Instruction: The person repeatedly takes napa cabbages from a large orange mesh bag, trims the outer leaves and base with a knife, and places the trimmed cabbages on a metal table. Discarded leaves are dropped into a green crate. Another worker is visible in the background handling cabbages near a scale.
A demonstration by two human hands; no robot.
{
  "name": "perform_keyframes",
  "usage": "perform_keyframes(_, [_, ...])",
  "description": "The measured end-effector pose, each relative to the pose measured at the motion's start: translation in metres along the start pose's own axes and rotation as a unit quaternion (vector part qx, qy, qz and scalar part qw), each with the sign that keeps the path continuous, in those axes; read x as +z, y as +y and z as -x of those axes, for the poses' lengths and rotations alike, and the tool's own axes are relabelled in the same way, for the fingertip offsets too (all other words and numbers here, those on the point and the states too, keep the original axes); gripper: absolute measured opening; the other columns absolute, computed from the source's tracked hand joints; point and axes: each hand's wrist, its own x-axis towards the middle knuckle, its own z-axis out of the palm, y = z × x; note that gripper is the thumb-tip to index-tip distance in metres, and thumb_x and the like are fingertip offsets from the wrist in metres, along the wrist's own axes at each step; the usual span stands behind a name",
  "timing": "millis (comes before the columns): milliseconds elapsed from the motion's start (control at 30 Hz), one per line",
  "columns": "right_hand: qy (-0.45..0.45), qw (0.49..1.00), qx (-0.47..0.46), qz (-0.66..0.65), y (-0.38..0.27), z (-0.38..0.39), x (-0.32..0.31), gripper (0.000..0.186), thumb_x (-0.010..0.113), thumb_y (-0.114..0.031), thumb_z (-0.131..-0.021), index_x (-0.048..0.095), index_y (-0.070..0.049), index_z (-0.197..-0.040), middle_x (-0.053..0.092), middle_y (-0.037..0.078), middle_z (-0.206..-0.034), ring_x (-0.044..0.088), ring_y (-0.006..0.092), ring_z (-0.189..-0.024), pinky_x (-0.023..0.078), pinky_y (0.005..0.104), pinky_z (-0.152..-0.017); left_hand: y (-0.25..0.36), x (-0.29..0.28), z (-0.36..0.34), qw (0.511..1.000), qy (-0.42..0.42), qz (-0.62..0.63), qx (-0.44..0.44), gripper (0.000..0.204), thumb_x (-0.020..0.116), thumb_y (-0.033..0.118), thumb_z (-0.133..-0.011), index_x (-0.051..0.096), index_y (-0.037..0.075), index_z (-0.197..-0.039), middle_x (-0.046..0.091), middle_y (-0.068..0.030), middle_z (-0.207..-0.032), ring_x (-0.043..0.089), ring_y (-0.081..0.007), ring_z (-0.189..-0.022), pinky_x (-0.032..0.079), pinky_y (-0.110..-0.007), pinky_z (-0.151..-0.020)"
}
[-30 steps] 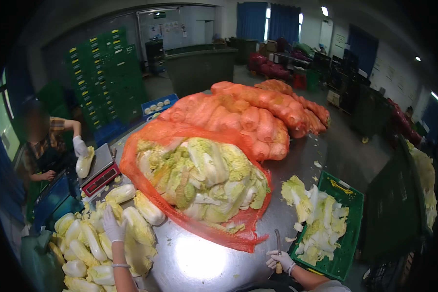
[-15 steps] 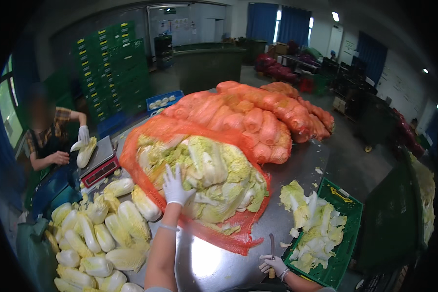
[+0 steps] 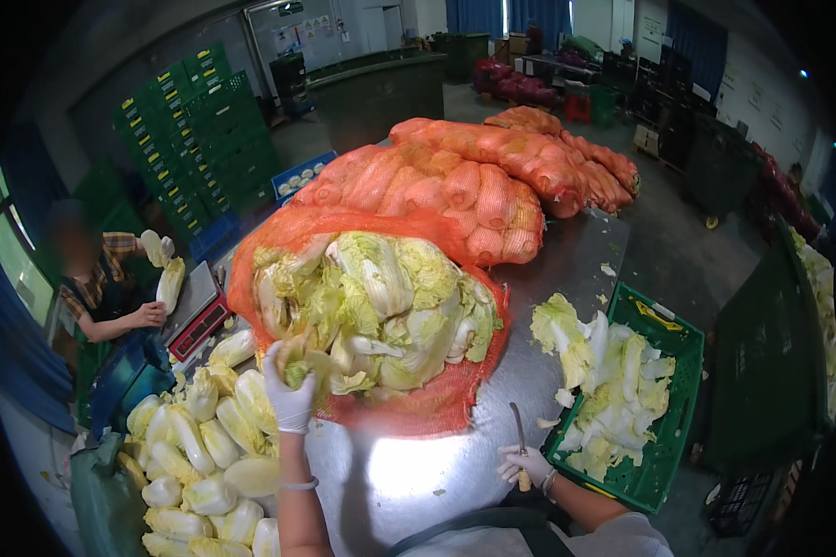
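My left hand (image 3: 290, 395), in a white glove, is closed round a Chinese cabbage (image 3: 299, 360) at the near left edge of an opened orange mesh sack (image 3: 418, 408). The hand partly hides this cabbage, and motion blurs it. Loose, leafy Chinese cabbages (image 3: 381, 278) fill the sack's mouth. Over the table at the lower right, my gloved right hand (image 3: 527, 466) grips a knife (image 3: 518, 427) with a wooden handle, its thin, slightly curved blade pointing up.
Trimmed cabbages (image 3: 204, 464) are heaped at left. A green crate (image 3: 687, 371) holds cut-off leaves at right. Full orange sacks (image 3: 455, 200) lie across the metal table (image 3: 585, 269). At far left, a co-worker (image 3: 111, 278) handles a cabbage beside a red scale (image 3: 200, 325).
My left hand has come down and left from the sack's cabbages and taken hold of one. The right hand keeps the knife. The co-worker's cabbage has been raised more upright. The view has shifted.
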Motion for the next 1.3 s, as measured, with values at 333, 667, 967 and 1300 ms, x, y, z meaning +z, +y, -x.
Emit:
perform_keyframes(333, [0.043, 0.992, -0.085, -0.078, -0.017, 0.008, 0.036, 0.03, 0.056, -0.014, -0.085, 0.054, -0.002, -0.112, 0.064, 0.012, -0.089, 0.062, 0.0163, -0.067, 0.051, 0.0251, -0.059, 0.041, -0.035, 0.071, 0.832, 0.036, 0.517, -0.198, 0.045, 0.05, 0.021, -0.08, 0.049, 0.0, -0.12, 0.059, -0.0119, -0.108, 0.057, -0.0218, -0.099, 0.046, -0.034, -0.089])
perform_keyframes(667, [-0.113, 0.971, -0.085, -0.195, -0.053, 0.041, 0.056, 0.04, 0.037, -0.044, -0.094, 0.052, -0.011, -0.111, 0.058, 0.003, -0.076, 0.052, 0.0147, -0.051, 0.044, 0.0264, -0.043, 0.03, 0.005, 0.242, 0.778, -0.09, 0.528, -0.328, 0.069, 0.055, 0.012, -0.076, 0.026, 0.012, -0.138, 0.042, -0.0095, -0.132, 0.042, -0.0245, -0.121, 0.037, -0.04, -0.1])
perform_keyframes(967, [-0.173, 0.982, -0.061, -0.043, -0.029, 0.066, 0.041, 0.033, 0.062, -0.031, -0.084, 0.053, -0.004, -0.102, 0.058, 0.003, -0.074, 0.055, 0.0106, -0.058, 0.044, 0.0211, -0.049, -0.01, -0.033, 0.326, 0.676, -0.151, 0.535, -0.483, 0.047, 0.052, 0.023, -0.089, 0.037, 0.007, -0.131, 0.052, -0.0123, -0.123, 0.054, -0.0239, -0.109, 0.046, -0.038, -0.093])
perform_keyframes(1300, [-0.206, 0.978, -0.036, 0.002, -0.007, 0.063, 0.029, 0.041, 0.061, -0.031, -0.084, 0.051, -0.004, -0.113, 0.063, 0.007, -0.084, 0.06, 0.0132, -0.065, 0.048, 0.0227, -0.054, -0.002, -0.035, 0.325, 0.675, -0.164, 0.492, -0.525, 0.055, 0.049, 0.031, -0.091, 0.029, 0.011, -0.137, 0.044, -0.0101, -0.131, 0.047, -0.0227, -0.117, 0.042, -0.038, -0.096])
